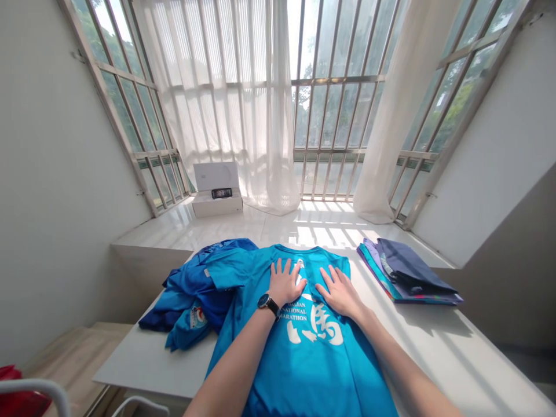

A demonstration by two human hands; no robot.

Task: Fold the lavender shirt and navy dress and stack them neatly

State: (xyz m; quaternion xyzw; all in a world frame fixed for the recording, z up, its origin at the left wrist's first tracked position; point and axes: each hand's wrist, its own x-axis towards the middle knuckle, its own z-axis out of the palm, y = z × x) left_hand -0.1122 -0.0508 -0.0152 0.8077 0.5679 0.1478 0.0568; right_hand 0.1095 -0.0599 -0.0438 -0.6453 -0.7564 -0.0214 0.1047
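A bright blue T-shirt (299, 370) with white lettering lies spread on the white table, its collar toward the window. My left hand (286, 282) rests flat on the upper middle of the shirt, fingers spread, a dark-strapped watch on that wrist. On the shirt's right part my right hand (339, 289) also lies flat with its fingers apart. The left sleeve is stretched out, while the right side of the shirt appears folded inward under my right hand. Both hands press on the cloth without gripping it.
Left of the shirt is a crumpled heap of blue clothes (186, 301). A stack of folded clothes (412, 272) sits on the right of the white table (473, 359). On the window ledge stands an open white box (217, 202) holding a dark device (221, 193). Curtains hang behind.
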